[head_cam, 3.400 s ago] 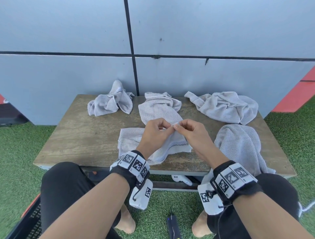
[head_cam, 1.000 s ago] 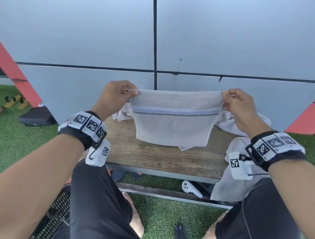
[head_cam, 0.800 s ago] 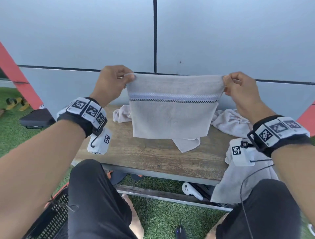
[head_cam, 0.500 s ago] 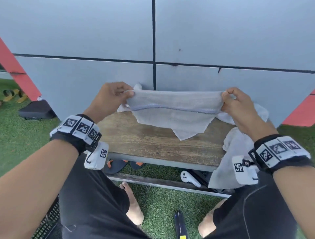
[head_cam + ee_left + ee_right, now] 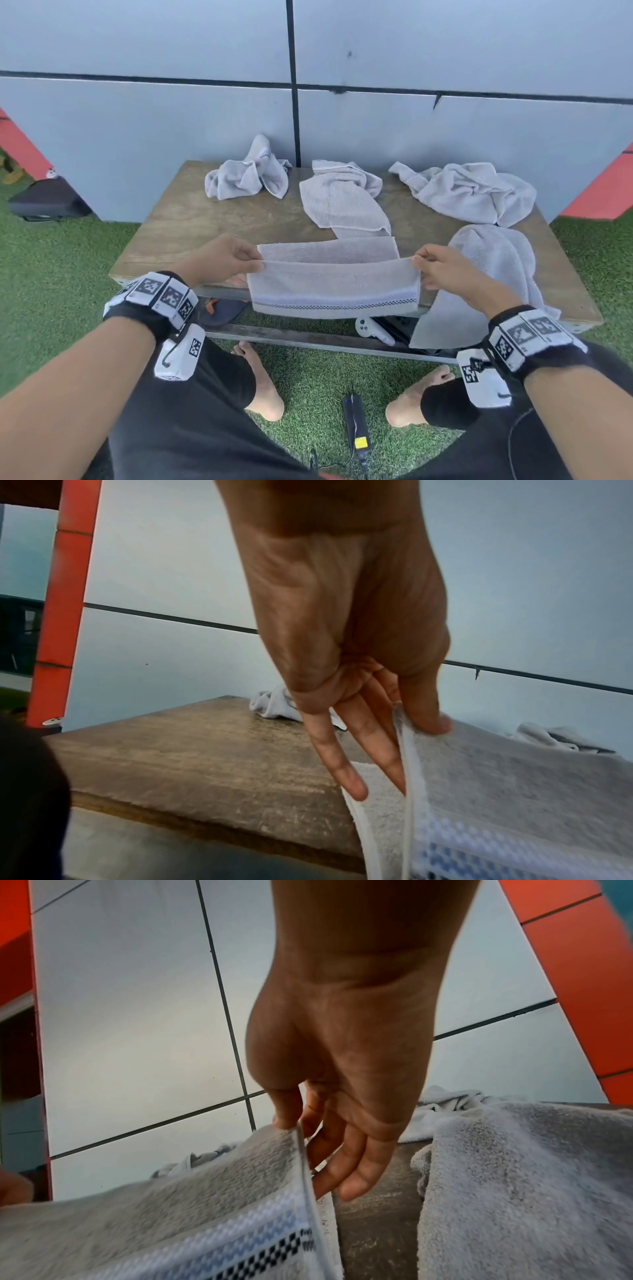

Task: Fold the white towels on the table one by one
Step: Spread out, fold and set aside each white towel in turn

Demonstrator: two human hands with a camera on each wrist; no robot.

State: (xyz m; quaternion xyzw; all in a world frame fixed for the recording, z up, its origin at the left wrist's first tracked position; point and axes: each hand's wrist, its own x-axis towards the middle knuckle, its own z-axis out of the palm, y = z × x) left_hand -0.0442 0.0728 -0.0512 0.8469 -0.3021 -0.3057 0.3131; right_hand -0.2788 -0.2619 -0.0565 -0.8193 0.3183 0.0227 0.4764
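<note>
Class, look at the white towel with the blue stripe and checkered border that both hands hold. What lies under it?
Under the striped white towel, pinched by the left hand and right hand, lies the brown wooden table's front edge. Its hem overhangs the green artificial grass. The tabletop directly beneath is covered.

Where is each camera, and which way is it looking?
Head: on the person's head, looking down at the table; both forearms, knees and feet show.
Left wrist: looks along the left hand, whose fingers pinch the striped towel.
Right wrist: looks along the right hand, pinching the towel's other end.
All three show the striped towel and table.
</note>
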